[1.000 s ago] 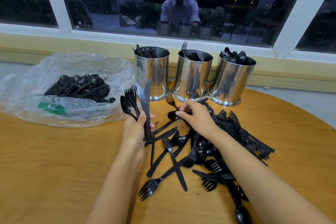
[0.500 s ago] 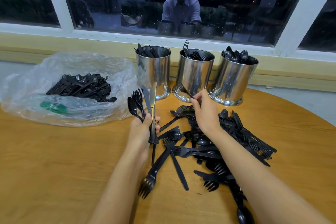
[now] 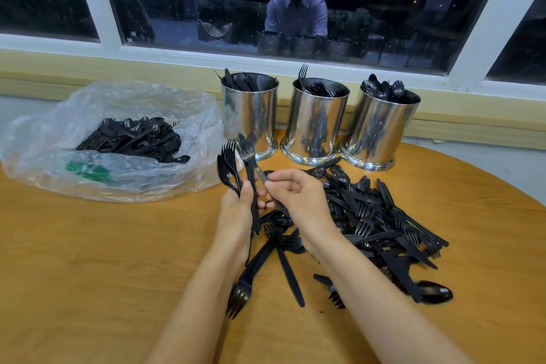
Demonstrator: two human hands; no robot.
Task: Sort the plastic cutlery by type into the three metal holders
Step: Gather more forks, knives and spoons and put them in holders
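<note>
cutlery (image 3: 381, 224) lies heaped at three o'clock of the hands. the left hand (image 3: 236, 210) grips a fanned bunch (image 3: 233, 168), likely gathering by type; the right hand (image 3: 298, 198) pinches a fork (image 3: 246, 151) into it. holders (image 3: 313, 124) wait at twelve.

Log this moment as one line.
left hand: holds cutlery bunch | right hand: adding fork | holders: partly filled | pile: unsorted

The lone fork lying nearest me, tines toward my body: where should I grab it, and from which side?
Take the fork by its bare handle, from above and from its left. It lies flat, tines toward you, with a knife close on its right and open table on its left.
</note>
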